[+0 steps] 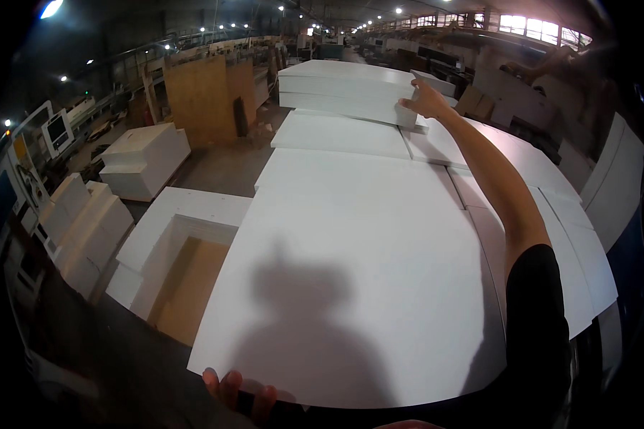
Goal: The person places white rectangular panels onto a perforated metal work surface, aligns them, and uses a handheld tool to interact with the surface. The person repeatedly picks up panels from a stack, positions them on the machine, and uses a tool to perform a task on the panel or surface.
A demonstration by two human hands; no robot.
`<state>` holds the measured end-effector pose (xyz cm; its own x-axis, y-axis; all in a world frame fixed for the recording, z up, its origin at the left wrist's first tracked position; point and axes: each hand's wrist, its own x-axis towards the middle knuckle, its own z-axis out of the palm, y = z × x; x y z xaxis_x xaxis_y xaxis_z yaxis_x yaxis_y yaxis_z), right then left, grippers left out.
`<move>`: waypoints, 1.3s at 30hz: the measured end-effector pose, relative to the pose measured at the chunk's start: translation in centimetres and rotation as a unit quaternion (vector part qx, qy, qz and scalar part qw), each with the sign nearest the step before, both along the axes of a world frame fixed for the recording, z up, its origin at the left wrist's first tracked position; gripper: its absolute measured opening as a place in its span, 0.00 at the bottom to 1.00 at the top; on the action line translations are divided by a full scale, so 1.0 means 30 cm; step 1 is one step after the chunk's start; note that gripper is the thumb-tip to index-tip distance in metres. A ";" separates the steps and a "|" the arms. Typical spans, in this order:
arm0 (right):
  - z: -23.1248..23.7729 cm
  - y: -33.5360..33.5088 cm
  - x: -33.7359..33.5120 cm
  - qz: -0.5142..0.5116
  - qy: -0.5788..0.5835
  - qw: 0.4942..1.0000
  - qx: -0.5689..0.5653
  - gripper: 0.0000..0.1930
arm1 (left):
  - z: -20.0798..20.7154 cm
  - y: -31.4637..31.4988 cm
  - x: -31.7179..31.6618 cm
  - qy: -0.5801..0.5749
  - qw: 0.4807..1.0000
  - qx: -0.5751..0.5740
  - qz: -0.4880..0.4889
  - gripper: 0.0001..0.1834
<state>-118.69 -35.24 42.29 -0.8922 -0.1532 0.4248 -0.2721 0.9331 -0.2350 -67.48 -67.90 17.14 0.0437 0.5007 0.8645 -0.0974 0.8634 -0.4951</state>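
A large white panel [365,236] lies flat in front of me, with my shadow across it. My left hand [236,392] is at its near left corner, several fingers curled up at the edge; the palm is hidden below. My right arm reaches far forward. There my right hand [428,101] has thumb and forefinger spread at the right end of a raised stack of thick white panels [343,84], touching its corner. Another white panel [343,132] lies between that stack and the large one.
More white panels [565,243] lie along the right side. On the left stands a white frame-like piece [211,201] around a brown board [189,286]. Beyond it are white stacks [147,157], brown upright boards [204,100] and a machine with a screen [57,129].
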 end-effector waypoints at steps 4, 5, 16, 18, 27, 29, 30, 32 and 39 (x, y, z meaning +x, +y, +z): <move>-0.045 0.119 -0.115 0.050 0.094 0.994 -0.029 0.45 | 0.087 0.075 0.066 -0.105 0.993 0.055 0.026 0.30; -0.033 0.119 -0.115 0.054 0.086 0.994 -0.035 0.45 | 0.078 0.076 0.121 -0.164 0.982 0.070 0.060 0.36; -0.036 0.125 -0.119 0.075 0.030 0.988 -0.129 0.43 | 0.141 0.129 0.122 -0.155 0.981 0.106 0.057 0.30; -0.031 0.133 -0.115 0.086 0.017 0.983 -0.162 0.40 | 0.145 0.131 0.119 -0.149 0.982 0.099 0.054 0.29; -0.048 0.184 -0.133 0.115 0.002 0.960 -0.256 0.31 | 0.229 0.071 0.082 -0.123 0.990 -0.019 0.066 0.25; -0.044 0.242 -0.145 0.087 -0.007 0.960 -0.267 0.28 | 0.209 0.057 0.074 -0.125 0.990 -0.027 0.065 0.26; -0.033 0.240 -0.150 0.082 -0.010 0.957 -0.278 0.26 | 0.196 0.056 0.080 -0.129 0.989 -0.021 0.073 0.27; -0.036 0.233 -0.136 0.081 -0.008 0.960 -0.268 0.25 | 0.142 0.081 0.093 -0.139 0.987 0.029 0.079 0.30; -0.020 0.192 -0.079 0.103 -0.094 0.926 -0.352 0.35 | 0.146 -0.004 0.220 -0.259 0.956 -0.021 0.140 0.25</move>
